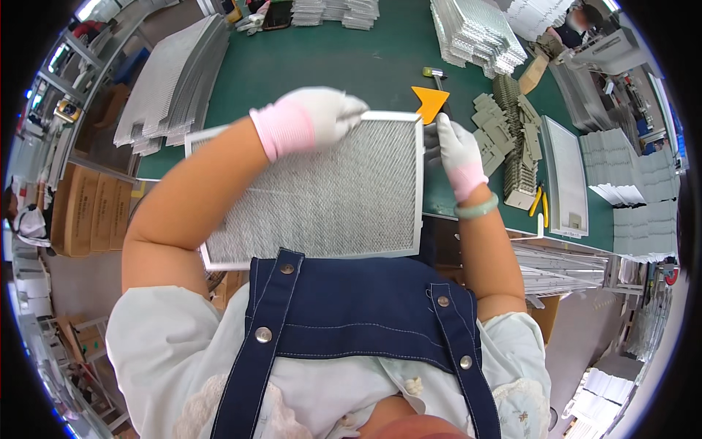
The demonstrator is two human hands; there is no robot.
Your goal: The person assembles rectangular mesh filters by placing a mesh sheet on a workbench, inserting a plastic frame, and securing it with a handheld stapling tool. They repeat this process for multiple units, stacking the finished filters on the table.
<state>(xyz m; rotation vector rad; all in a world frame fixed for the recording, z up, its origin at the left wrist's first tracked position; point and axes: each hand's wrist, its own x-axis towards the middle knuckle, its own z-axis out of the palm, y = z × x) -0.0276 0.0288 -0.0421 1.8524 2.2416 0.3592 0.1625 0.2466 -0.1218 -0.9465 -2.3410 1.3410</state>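
A rectangular mesh filter panel with a white frame lies tilted in front of me, its near edge against my apron. My left hand, in a white glove with a pink cuff, reaches across it and pinches the far edge of the frame. Just off the panel's right edge is my right hand, gloved alike, its fingers stretched and apart; part of its grey palm side is shadowed. Beyond it lie a yellow arrow-shaped plate and a mallet with a yellow-green head. The mallet's dark handle is partly covered by the plate.
Grey-beige clips lie stacked right of my hand, near yellow-handled pliers and a narrow framed panel. Mesh sheets stand at left, with another stack at the back. Pleated material fills the right edge. A co-worker is at far right.
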